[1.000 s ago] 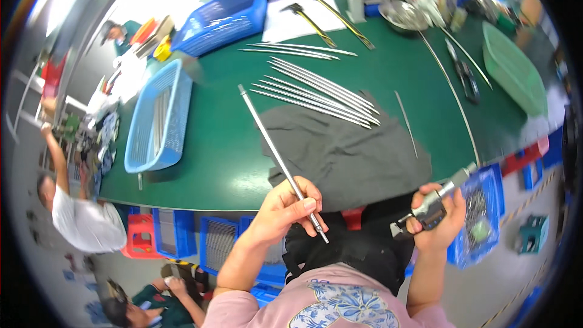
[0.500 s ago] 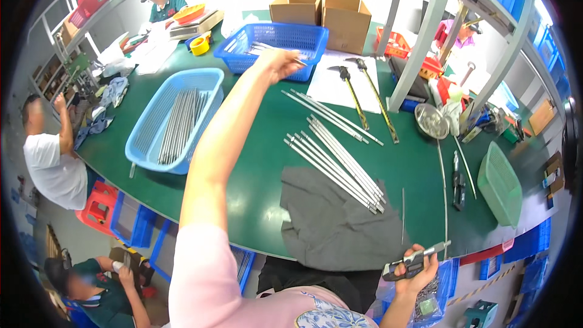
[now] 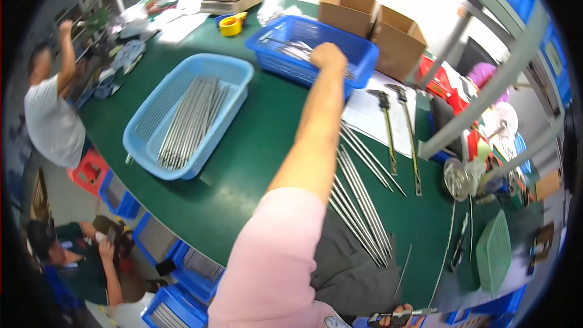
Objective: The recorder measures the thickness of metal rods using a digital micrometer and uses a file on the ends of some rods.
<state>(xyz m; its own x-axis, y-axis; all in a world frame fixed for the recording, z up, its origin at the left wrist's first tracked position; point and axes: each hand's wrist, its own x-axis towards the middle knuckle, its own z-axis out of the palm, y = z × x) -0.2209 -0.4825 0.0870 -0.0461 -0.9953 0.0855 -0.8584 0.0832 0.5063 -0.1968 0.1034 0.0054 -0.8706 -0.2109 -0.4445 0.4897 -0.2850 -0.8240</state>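
Note:
My left arm in a pink sleeve reaches forward over the blue basket (image 3: 358, 48). There my left hand (image 3: 328, 56) is closed, its fingertips hidden from above. A thin metal rod (image 3: 286, 42) runs into its grip, above pale metal rods lying in the basket. Low at the front edge, my right hand (image 3: 402, 312) is wrapped round a digital micrometer (image 3: 380, 318), partly cut off by the picture's bottom. Several metal rods (image 3: 364, 206) lie in groups on the table, some across a dark grey cloth (image 3: 352, 267).
A light blue basket (image 3: 237, 88) of rods stands left. Two calipers (image 3: 388, 124) lie on white paper beside the blue basket. Cardboard boxes (image 3: 398, 42) stand behind it. A grey shelf post (image 3: 467, 106) and a green basket (image 3: 493, 252) are right. Other people work nearby.
My view has swung, so the table sits differently in the picture. My left hand has moved deeper over the blue basket, with the rod. The micrometer remains in my right hand, lower in view.

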